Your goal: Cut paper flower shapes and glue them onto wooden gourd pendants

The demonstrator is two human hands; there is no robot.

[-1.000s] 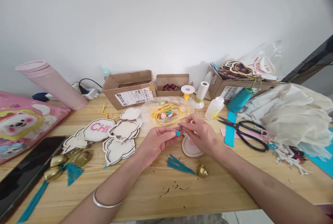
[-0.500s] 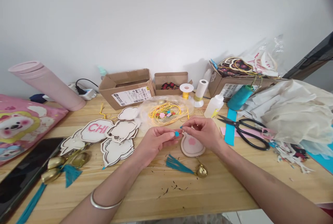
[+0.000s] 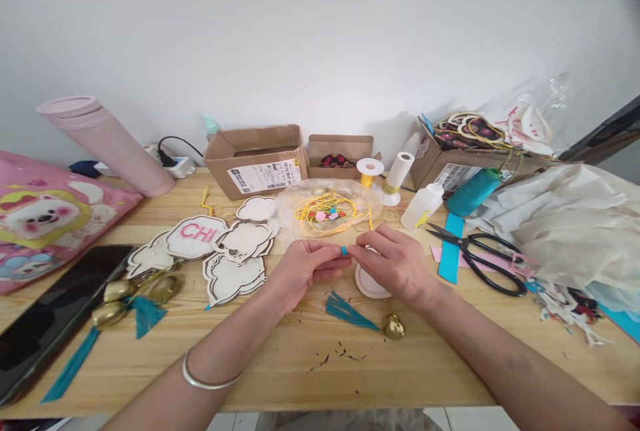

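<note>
Here, both hands point(image 3: 299, 272) point(image 3: 395, 269) pinch a tiny blue piece point(image 3: 344, 251) above grained wood point(image 3: 400, 377)

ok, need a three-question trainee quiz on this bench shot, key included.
1. Multiple choice: what colour is the small piece between the left hand and the right hand? A yellow, B blue, C pink.
2. True or false: the black scissors lie across a blue strip.
3. Fill in: the silver bangle is on the ____ arm.

Key: 1 B; 2 true; 3 left.
</note>
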